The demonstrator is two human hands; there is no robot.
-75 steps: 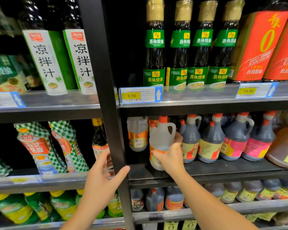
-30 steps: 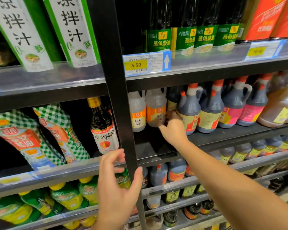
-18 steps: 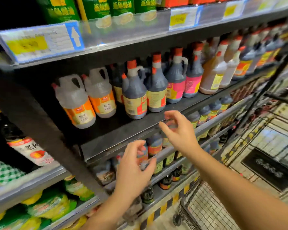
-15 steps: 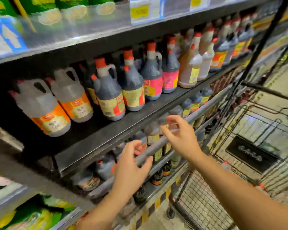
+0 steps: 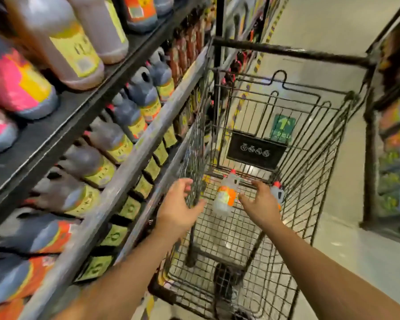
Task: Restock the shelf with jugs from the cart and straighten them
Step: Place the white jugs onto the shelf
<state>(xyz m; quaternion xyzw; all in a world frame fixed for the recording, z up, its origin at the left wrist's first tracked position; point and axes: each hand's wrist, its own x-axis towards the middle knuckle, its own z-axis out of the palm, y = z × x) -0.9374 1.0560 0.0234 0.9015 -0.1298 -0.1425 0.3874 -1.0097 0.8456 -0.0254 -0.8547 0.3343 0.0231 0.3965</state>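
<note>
Both hands have swung from the shelf [image 5: 67, 116] to the cart [image 5: 310, 158]; the left hand [image 5: 180, 209] and right hand [image 5: 259, 206] hover with fingers spread, grasping nothing. A clear jug [image 5: 225, 195] lies in the cart at twelve o'clock between them, and a second jug [image 5: 278, 195] sits at the right hand's one o'clock, so at least two are left to shelve.

Dark metal wire cart [image 5: 310, 144]; translucent plastic jug [image 5: 225, 197].

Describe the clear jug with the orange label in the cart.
The clear jug looks like translucent plastic, with a red cap and an orange label round its middle. It sits on the wire floor of the cart; blur hides whether it stands or leans. The right hand hovers open just beside it, contact unclear.
</note>
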